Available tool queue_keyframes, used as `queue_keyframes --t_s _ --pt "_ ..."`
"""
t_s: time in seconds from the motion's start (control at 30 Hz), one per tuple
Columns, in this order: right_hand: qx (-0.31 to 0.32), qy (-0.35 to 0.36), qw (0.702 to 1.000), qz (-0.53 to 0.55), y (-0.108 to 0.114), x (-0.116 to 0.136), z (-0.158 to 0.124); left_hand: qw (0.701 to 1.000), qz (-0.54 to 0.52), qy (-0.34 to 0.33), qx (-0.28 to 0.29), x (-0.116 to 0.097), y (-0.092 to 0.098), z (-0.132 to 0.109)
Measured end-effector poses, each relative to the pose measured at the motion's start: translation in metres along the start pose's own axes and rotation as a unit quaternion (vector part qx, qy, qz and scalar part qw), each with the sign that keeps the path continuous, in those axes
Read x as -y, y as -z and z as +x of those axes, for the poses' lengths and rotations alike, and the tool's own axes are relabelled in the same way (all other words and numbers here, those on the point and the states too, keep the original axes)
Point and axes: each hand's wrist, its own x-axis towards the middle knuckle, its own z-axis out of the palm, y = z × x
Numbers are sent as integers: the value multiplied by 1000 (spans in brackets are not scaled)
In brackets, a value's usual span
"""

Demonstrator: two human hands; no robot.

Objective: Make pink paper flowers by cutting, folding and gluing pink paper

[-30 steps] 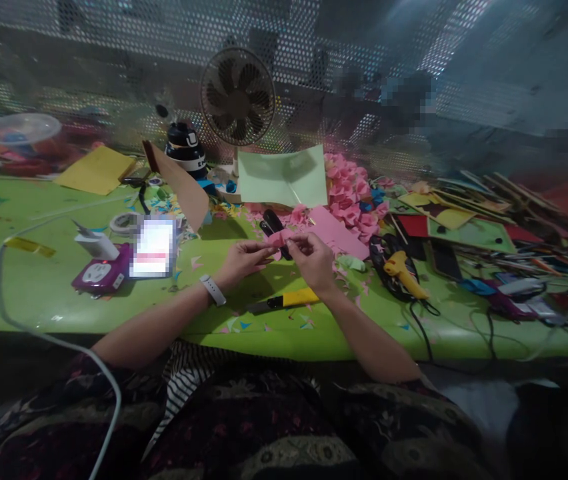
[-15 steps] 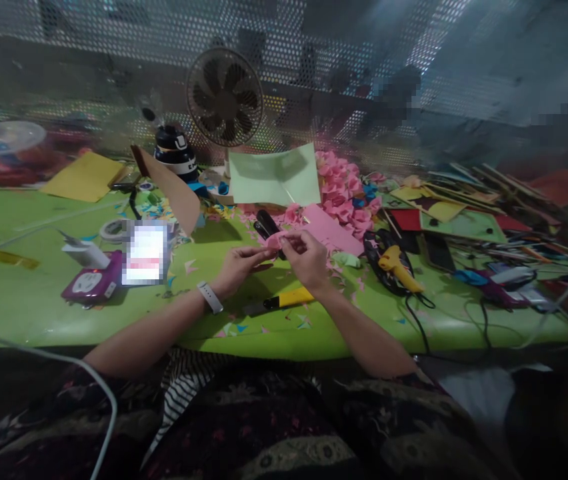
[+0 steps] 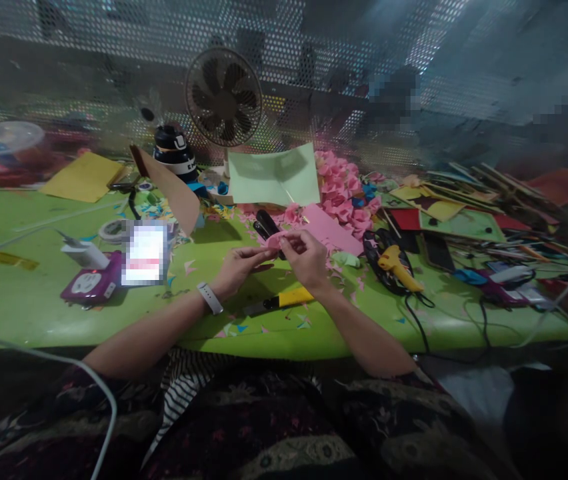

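A small pink paper piece (image 3: 275, 241) is pinched between my two hands over the green table. My left hand (image 3: 245, 265), with a pale watch band at the wrist, grips its left side between thumb and fingers. From the right, my right hand (image 3: 307, 257) holds the same piece with thumb and fingertips. Just behind lies a black-handled tool (image 3: 267, 225), its lower part hidden by the hands. A yellow and black cutter knife (image 3: 291, 298) rests on the table below my hands. Flat pink paper (image 3: 333, 229) lies beyond my right hand.
Pink paper flowers (image 3: 341, 190) are heaped behind, beside a pale green sheet (image 3: 274, 175) and a fan (image 3: 224, 97). To the right are a yellow glue gun (image 3: 398, 268) and stacked papers. A lit phone (image 3: 145, 253) and a purple power socket (image 3: 89, 283) stand left, with a trailing cable.
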Motion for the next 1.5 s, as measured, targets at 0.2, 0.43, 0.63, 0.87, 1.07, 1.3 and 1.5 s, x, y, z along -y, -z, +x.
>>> queue_keyframes --t_s 0.2,0.43,0.63,0.87,1.07,1.3,1.5 --pt "1 1 1000 -8 0 1 0 1000 -4 -3 3 -1 0 -1" --pt "0 -1 1000 -26 2 3 0 1000 -2 -3 0 -2 -2 -1" --pt "1 6 1000 -30 -1 -3 -1 1000 1 -7 9 -1 0 0" --pt "7 1 1000 -26 -2 -4 -2 1000 2 -16 12 1 1 2" --pt "23 15 999 -32 -1 -5 -3 1000 20 -24 0 -3 -1 -1" --pt "24 39 999 -17 5 2 -4 997 62 -47 -21 0 6 2" --pt "-21 84 994 -64 6 2 -3 984 134 -116 -35 1 9 7"
